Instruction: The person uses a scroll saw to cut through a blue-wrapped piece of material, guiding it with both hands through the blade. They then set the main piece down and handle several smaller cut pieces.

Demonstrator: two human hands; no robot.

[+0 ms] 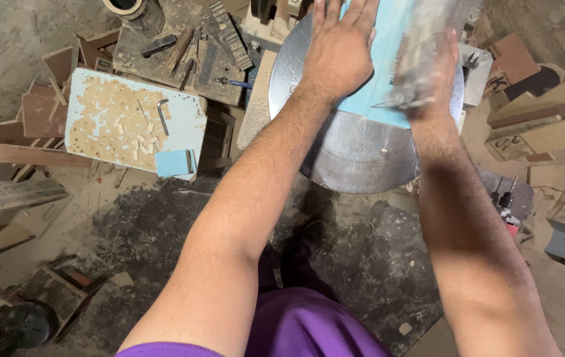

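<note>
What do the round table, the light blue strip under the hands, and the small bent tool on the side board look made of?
Round table: metal, dull silver sheen with scuffs. Light blue strip: probably laminate-faced board, smooth matte colour, flat and rigid under the left hand. Bent tool: dark steel, likely a hex key.

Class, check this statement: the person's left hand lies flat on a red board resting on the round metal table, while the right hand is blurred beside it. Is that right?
Not quite. The head view shows the board is light blue, not red. The rest holds: the left hand lies flat on it over the round metal table, and the right hand is blurred beside it.
</note>
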